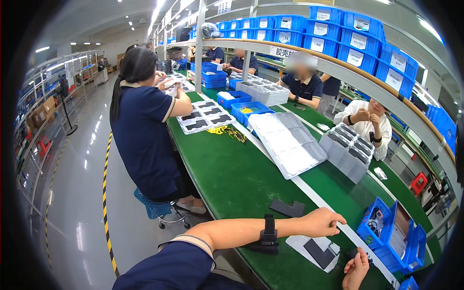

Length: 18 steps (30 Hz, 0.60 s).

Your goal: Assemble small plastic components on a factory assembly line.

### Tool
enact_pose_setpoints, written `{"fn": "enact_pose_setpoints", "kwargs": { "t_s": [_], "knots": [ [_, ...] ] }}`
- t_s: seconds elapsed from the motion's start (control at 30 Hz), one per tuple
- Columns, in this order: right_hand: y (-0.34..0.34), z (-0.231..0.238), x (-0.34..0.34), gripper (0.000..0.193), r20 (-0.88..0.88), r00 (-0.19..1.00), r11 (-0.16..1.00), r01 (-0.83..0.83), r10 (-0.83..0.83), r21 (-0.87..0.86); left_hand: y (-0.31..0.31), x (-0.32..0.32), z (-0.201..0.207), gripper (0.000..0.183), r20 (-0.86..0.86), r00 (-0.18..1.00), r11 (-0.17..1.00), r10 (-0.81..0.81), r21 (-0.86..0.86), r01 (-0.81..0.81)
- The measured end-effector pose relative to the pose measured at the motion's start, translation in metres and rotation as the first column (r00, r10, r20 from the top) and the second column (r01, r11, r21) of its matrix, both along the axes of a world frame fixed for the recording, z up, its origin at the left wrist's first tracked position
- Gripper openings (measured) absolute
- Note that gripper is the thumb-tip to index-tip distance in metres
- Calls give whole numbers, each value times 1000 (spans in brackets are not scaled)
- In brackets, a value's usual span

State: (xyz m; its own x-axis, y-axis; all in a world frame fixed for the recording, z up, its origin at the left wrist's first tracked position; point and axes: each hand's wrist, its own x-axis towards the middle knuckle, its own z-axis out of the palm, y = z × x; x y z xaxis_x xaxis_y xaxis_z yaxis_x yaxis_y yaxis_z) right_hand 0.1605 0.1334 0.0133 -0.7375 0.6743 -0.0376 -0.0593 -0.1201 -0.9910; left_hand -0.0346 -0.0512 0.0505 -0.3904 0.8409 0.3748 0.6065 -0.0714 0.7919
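Note:
My left hand (321, 222) reaches over the green bench with its fingers curled toward the thumb. Anything small between its fingertips cannot be made out. At the lower right, my right hand (356, 268) pinches a small dark piece (350, 253) whose kind is unclear. Between and below the hands lies a flat black angular part (318, 253), resting on a white sheet (296, 243). A second flat black part (287, 208), roughly L-shaped, lies on the bench beyond my left wrist. A black strap with a small device (268, 234) circles that wrist.
Blue bins (382, 246) with small parts stand at the right. Farther along are leaning white trays (290, 145), a tray stack (348, 150) with black parts, and yellow and black strips (227, 131). A co-worker (145, 125) sits at left; others work opposite. A shelf (333, 58) runs overhead.

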Motion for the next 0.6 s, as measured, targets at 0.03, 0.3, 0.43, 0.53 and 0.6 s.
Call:
{"fn": "enact_pose_setpoints", "kwargs": {
  "t_s": [0.03,0.3,0.43,0.53,0.6],
  "knots": [
    [0,0,0,30,0,1000,1000,5,-5,0,5,1,-3,35,-6,1000,1000,-4,6,4],
    [-8,2,0,22,-5,1000,1000,-3,3,-4,5,-6,-40,32,233,970,996,69,41,-81],
    [7,-16,6,24,-54,998,988,29,-21,154,10,-6,-46,31,261,964,997,55,38,-67],
    [-2,-5,2,22,-6,1000,995,-22,23,97,2,-3,-37,30,304,951,997,64,-60,-48],
    [-10,-2,-8,23,15,995,990,-98,97,99,-6,-5,-41,29,382,922,997,61,-58,-43]
  ]
}}
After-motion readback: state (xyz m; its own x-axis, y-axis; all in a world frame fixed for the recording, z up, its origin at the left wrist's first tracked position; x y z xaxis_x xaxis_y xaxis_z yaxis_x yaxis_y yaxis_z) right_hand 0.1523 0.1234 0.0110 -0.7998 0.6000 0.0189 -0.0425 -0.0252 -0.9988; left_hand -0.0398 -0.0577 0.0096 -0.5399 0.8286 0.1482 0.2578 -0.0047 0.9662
